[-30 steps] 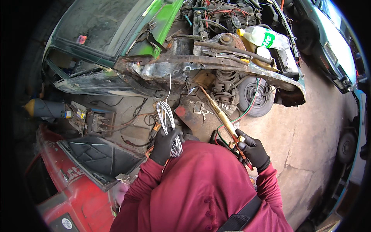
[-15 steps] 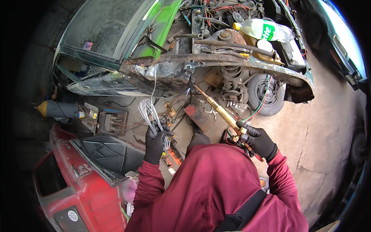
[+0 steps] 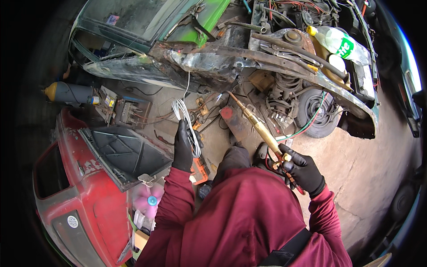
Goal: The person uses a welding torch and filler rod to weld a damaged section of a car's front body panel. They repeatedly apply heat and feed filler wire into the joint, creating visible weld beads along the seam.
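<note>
My left hand [image 3: 183, 149], in a black glove, grips a coil of thin silvery wire [image 3: 179, 108]. One end of that wire runs straight up to the bare metal panel [image 3: 204, 61] of the green car. My right hand [image 3: 304, 171], gloved too, is wrapped round the valve end of a brass gas torch [image 3: 259, 127]. The torch slants up and left, and a small bluish flame shows at its tip, just below the panel's scorched lower edge. Its red and green hoses [image 3: 319, 109] lie partly over a wheel.
Right of the torch are the exposed strut [image 3: 284, 95] and wheel [image 3: 313, 116]. A plastic bottle [image 3: 340, 42] lies over the engine bay. A gas cylinder [image 3: 71, 93], a boxy machine [image 3: 131, 111] and a red car body [image 3: 95, 191] stand left. Cables and an orange toolbox [image 3: 201, 171] are on the floor.
The view has shifted, so the car appears higher and further right. Both hands keep hold of the wire coil and the torch; the torch tip remains near the panel's lower edge.
</note>
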A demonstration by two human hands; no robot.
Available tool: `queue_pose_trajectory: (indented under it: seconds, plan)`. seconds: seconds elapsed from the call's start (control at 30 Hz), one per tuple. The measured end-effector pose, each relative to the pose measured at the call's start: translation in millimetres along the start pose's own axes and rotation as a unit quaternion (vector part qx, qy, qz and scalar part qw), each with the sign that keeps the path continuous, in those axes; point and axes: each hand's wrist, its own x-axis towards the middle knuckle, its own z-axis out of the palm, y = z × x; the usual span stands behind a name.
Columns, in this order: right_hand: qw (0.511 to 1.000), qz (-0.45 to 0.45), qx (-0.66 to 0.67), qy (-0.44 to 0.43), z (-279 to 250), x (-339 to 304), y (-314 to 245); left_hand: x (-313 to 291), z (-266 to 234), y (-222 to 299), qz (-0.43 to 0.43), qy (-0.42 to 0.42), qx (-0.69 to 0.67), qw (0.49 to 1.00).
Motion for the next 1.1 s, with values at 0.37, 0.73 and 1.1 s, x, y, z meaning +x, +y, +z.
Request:
queue_pose_trajectory:
  seconds: [0.37,0.73,1.1]
  plan:
    - [0.996,0.043,-0.024,0.074,40.4,25.0,-42.5,79.0,-41.5,16.1,-0.033,-0.027,0.066,0.997]
    - [0.993,0.037,-0.028,0.110,65.0,32.0,-55.2,152.2,-45.4,-0.5,-0.022,-0.062,0.106,0.992]
    - [0.990,0.029,-0.044,0.131,78.2,28.7,-69.5,159.7,-57.0,-13.0,-0.147,-0.077,-0.059,0.984]
